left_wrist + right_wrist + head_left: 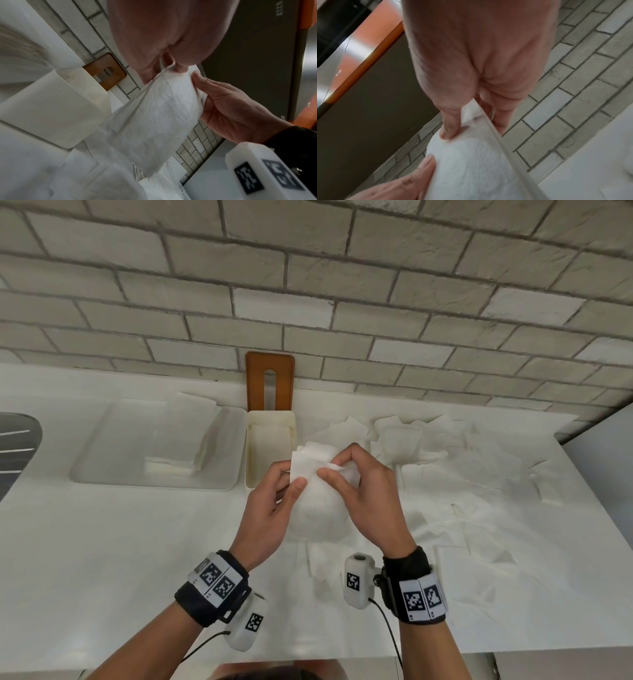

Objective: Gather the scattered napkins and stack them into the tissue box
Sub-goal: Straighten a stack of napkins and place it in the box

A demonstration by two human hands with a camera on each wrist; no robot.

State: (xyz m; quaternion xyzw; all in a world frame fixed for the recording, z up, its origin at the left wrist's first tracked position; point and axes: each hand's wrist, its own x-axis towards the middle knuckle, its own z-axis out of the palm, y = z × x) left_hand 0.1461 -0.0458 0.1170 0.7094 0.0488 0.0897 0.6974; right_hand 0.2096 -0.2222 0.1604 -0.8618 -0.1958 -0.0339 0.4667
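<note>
Two hands hold one white napkin above a kitchen counter.

The left hand (pixel 270 501) pinches the napkin (pixel 320 484) at its left edge between thumb and fingers, while the right hand (pixel 363 487) pinches its upper right corner. The sheet hangs clear of the white counter (pixel 120 577), just beside the open cream tissue box (pixel 269 450), whose brown slotted lid (pixel 270 380) leans against the brick-pattern wall (pixel 308 285). More napkins (pixel 462 474) lie scattered to the right; a clear tray (pixel 219 477) sits left of the box.
</note>
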